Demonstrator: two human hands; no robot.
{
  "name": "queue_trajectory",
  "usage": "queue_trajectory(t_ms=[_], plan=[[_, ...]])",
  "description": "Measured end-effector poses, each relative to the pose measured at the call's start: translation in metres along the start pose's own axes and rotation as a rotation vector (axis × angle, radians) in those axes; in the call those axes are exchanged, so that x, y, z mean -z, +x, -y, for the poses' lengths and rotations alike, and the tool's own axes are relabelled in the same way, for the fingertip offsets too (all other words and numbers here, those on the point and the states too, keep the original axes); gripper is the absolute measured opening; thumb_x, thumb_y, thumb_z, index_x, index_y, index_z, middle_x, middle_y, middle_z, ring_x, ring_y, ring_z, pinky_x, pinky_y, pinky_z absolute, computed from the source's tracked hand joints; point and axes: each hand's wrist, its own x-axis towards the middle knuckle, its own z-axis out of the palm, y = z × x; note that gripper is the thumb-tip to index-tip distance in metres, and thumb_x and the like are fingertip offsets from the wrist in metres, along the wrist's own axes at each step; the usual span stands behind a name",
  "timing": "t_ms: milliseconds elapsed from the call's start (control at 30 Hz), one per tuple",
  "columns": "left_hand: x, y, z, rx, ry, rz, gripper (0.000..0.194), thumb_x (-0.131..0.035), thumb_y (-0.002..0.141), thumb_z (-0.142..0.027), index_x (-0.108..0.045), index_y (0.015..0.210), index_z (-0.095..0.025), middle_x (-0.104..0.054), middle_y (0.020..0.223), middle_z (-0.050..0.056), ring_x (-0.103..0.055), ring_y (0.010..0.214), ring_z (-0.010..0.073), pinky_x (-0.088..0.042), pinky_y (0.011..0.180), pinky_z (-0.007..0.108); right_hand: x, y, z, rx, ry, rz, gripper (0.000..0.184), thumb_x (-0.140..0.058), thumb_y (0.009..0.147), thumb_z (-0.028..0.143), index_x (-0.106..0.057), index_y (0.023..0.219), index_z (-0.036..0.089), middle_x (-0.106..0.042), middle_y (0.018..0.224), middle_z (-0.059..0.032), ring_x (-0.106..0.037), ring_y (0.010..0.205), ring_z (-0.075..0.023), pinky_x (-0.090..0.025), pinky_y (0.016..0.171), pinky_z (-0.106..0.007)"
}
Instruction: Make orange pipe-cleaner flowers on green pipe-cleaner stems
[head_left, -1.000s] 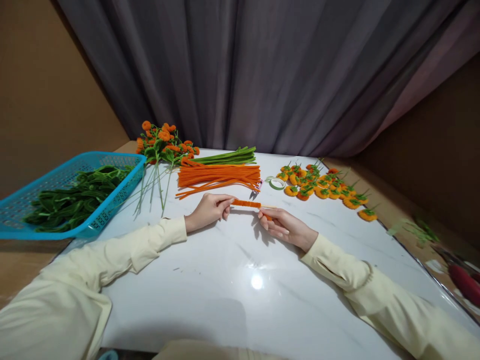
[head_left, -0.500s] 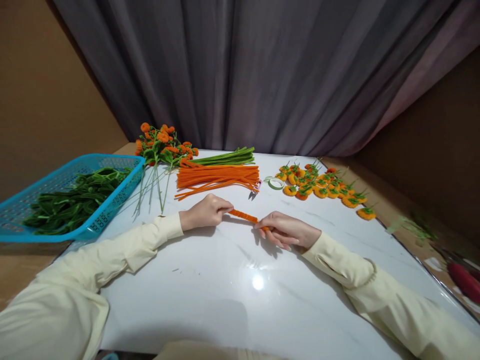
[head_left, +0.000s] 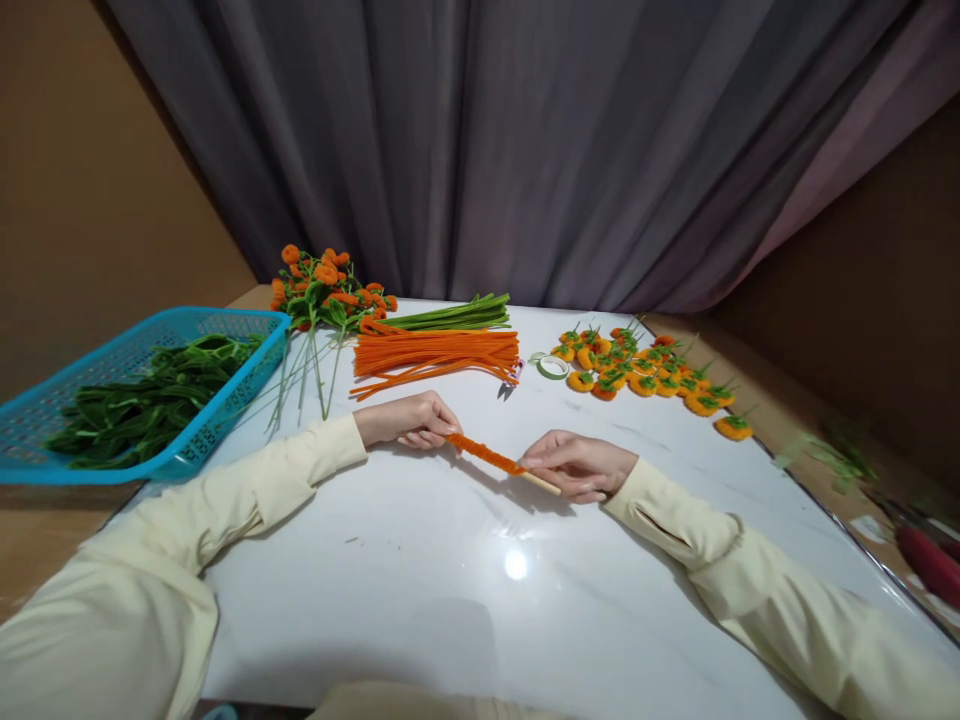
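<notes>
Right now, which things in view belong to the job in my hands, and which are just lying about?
Belonging, it seems:
orange-wound stick
orange strips, same color

Lying about, apparently:
blue basket
green stems
tape roll
flower heads
red-handled tool

the coil [head_left: 486,453] is orange, its stick [head_left: 543,484] pale tan; the sleeves [head_left: 247,500] are cream. the tabletop [head_left: 360,610] is white with grey veining. at left, the basket [head_left: 217,424] is blue, its leaves [head_left: 150,400] dark green; the far curtain [head_left: 510,150] is grey-purple.
</notes>
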Motion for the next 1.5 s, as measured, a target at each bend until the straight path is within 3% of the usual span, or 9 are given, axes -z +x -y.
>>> queue_trajectory(t_ms=[167,333,500,633,867,1067,1200,1300,1500], plan=[[0.004,0.002,0.004,0.024,-0.185,0.008,0.021,-0.060,0.073,-0.017,-0.051,0.055,-0.012,-0.026,0.041,-0.007,-0.017,0.033,0.0023,-0.007,0.027,0.014,-0.002,0.003,-0.005,0.107,-0.009,-0.040,0.031,-0.058,0.083,0.033,-0.051,0.059,0.013,-0.038,0.030,0.0094,-0.016,0.021,-0.0007,-0.031,0.025,-0.012],[0.006,0.008,0.006,0.024,-0.325,-0.003,0.008,-0.052,0.073,-0.011,-0.055,0.065,-0.009,-0.023,0.045,-0.009,-0.009,0.034,0.0017,-0.008,0.027,0.011,0.003,0.009,-0.005,0.318,0.015,-0.204,0.029,-0.058,0.083,0.029,-0.047,0.060,0.015,-0.034,0.030,0.0110,-0.019,0.023,-0.0012,-0.036,0.031,-0.013],[0.001,0.010,0.005,0.005,-0.404,-0.046,0.009,-0.047,0.077,-0.007,-0.053,0.071,-0.008,-0.024,0.050,-0.009,-0.012,0.037,0.0013,-0.012,0.030,0.008,0.005,0.012,-0.001,0.412,0.014,-0.266,0.022,-0.054,0.085,0.027,-0.051,0.068,0.014,-0.055,0.045,0.0040,-0.022,0.024,0.0000,-0.036,0.031,-0.014],[-0.004,0.011,0.006,-0.030,-0.428,-0.091,0.011,-0.048,0.078,-0.004,-0.051,0.068,-0.008,-0.027,0.053,-0.008,-0.021,0.038,0.0008,-0.017,0.033,0.008,0.002,0.013,-0.002,0.433,-0.008,-0.288,0.021,-0.054,0.085,0.027,-0.053,0.069,0.013,-0.061,0.051,0.0007,-0.024,0.025,-0.0003,-0.037,0.032,-0.015],[-0.005,0.015,0.009,-0.091,-0.399,-0.199,0.013,-0.049,0.078,-0.002,-0.053,0.067,-0.007,-0.048,0.055,-0.001,-0.039,0.043,0.0020,-0.028,0.037,0.010,0.001,0.016,-0.004,0.451,-0.063,-0.373,0.024,-0.056,0.083,0.035,-0.053,0.072,0.014,-0.063,0.054,-0.0004,-0.027,0.026,-0.0015,-0.038,0.032,-0.018],[-0.014,0.016,0.011,-0.157,-0.329,-0.312,0.013,-0.056,0.082,-0.011,-0.057,0.070,-0.006,-0.062,0.064,0.007,-0.057,0.051,0.0067,-0.035,0.039,0.012,0.001,0.022,-0.010,0.582,-0.148,-0.604,0.027,-0.057,0.083,0.040,-0.054,0.075,0.015,-0.064,0.055,0.0004,-0.031,0.028,-0.0023,-0.033,0.031,-0.017],[-0.025,0.016,0.016,-0.273,-0.217,-0.412,0.015,-0.061,0.081,-0.021,-0.055,0.077,-0.008,-0.064,0.064,0.007,-0.065,0.059,0.0147,-0.039,0.039,0.015,0.001,0.023,-0.013,0.620,-0.200,-0.702,0.029,-0.058,0.081,0.043,-0.055,0.075,0.015,-0.066,0.058,-0.0010,-0.032,0.028,-0.0027,-0.032,0.032,-0.018],[-0.029,0.017,0.018,-0.322,-0.141,-0.431,0.019,-0.062,0.080,-0.026,-0.055,0.080,-0.009,-0.065,0.064,0.007,-0.065,0.057,0.0153,-0.040,0.037,0.017,0.001,0.023,-0.013,0.609,-0.221,-0.721,0.030,-0.058,0.080,0.044,-0.055,0.074,0.015,-0.066,0.058,-0.0014,-0.034,0.028,-0.0032,-0.033,0.032,-0.019],[-0.030,0.020,0.015,-0.257,-0.108,-0.501,0.011,-0.055,0.083,-0.017,-0.055,0.076,-0.008,-0.062,0.062,0.005,-0.065,0.056,0.0134,-0.040,0.037,0.015,-0.004,0.025,-0.012,0.588,-0.260,-0.723,0.030,-0.058,0.079,0.044,-0.054,0.073,0.015,-0.065,0.058,-0.0008,-0.033,0.029,-0.0031,-0.039,0.034,-0.020]])
